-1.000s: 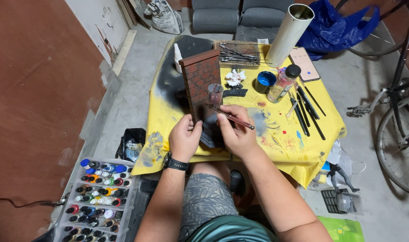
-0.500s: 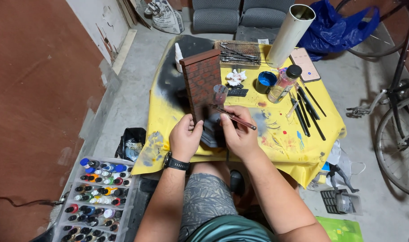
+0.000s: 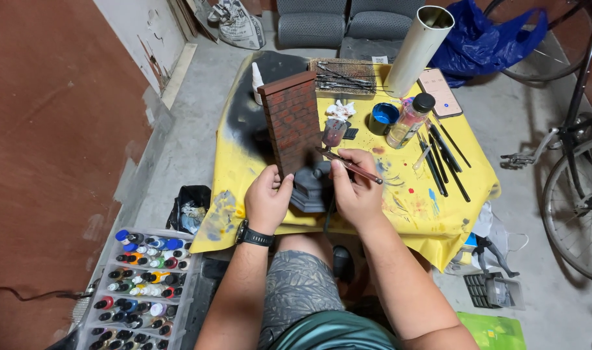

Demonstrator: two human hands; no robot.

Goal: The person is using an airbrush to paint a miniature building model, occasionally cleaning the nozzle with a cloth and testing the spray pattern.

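On yellow cloth (image 3: 400,214), left hand (image 3: 267,199) hiding model base (image 3: 312,188)

Both forearms reach forward from the lap, side by side. The left hand (image 3: 268,196), a black watch on its wrist, is curled with its fingers bent inward in a grip. The right hand (image 3: 354,188) is closed in a pen-like pinch, knuckles up.

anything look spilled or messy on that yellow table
Yes. The yellow table cover has a big black overspray patch left of the brick wall model, and paint splatters beside the right hand. Nothing looks tipped over.
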